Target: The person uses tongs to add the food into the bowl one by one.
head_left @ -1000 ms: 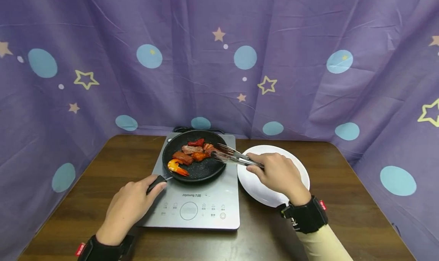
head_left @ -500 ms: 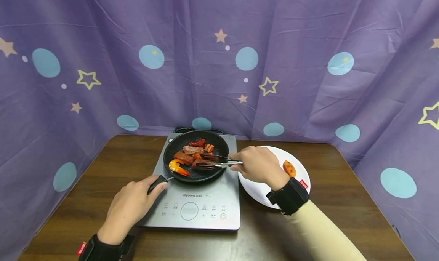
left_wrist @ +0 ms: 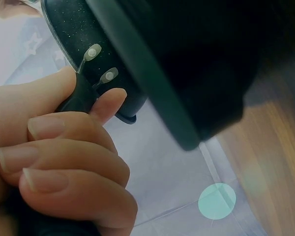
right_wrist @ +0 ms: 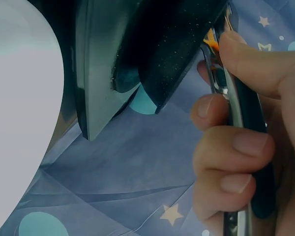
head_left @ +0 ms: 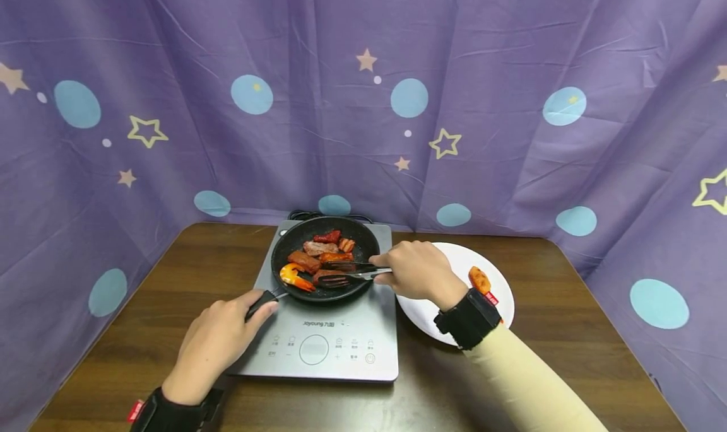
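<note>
My left hand [head_left: 218,334] grips the black handle [head_left: 261,304] of a frying pan [head_left: 363,232]; in the left wrist view its fingers [left_wrist: 78,157] curl round that handle. My right hand [head_left: 417,271] holds metal tongs [head_left: 375,272] with fork-like ends, fingers [right_wrist: 236,147] wrapped about them in the right wrist view. The tong ends reach into the pan's right side, at a reddish-brown piece of meat [head_left: 325,275]; whether they pinch it I cannot tell. Beside it lie a shrimp [head_left: 292,277], a pale steak-like piece [head_left: 320,248] and several other meat pieces.
Under the pan is a silver induction cooker [head_left: 369,331] with a touch panel. A white plate [head_left: 420,315] stands to its right, partly behind my right forearm, bearing an orange-brown food piece [head_left: 479,279]. A purple curtain [head_left: 363,104] hangs behind the wooden table [head_left: 187,274].
My right hand has moved left from over the plate, bringing the tongs deeper into the pan. The piece on the plate has come into view. My left hand keeps its grip in place.
</note>
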`<state>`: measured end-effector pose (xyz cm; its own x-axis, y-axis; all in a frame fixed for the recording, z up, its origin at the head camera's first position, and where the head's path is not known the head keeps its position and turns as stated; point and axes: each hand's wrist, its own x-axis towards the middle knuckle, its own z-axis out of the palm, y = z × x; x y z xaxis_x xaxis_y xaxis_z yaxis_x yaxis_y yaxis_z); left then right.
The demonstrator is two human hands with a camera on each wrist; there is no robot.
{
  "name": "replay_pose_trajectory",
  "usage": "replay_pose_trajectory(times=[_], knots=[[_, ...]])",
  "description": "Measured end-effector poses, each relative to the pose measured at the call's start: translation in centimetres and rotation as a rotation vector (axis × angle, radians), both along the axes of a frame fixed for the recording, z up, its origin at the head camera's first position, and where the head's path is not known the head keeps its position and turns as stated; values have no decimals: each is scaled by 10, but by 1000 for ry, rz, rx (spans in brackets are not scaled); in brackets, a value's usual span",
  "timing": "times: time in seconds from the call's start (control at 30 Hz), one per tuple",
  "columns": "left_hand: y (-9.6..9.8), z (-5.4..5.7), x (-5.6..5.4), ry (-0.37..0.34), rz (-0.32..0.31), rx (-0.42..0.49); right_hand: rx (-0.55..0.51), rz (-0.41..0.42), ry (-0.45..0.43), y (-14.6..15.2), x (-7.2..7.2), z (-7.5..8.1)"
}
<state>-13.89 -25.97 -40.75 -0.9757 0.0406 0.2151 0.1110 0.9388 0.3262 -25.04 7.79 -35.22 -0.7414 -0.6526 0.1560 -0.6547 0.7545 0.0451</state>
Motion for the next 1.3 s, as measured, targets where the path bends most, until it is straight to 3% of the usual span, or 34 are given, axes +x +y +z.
replay_pose_trajectory(times=[0.6, 1.03, 1.3], knots=[[0, -1, -1, 5, 7, -6, 10, 57, 19, -10, -4, -2], [-1, -2, 0, 17, 3, -4, 15, 58, -49, -16, -10, -5], [-1, -4, -1, 36, 2, -3, 21, 84, -19, -18, -12, -5]])
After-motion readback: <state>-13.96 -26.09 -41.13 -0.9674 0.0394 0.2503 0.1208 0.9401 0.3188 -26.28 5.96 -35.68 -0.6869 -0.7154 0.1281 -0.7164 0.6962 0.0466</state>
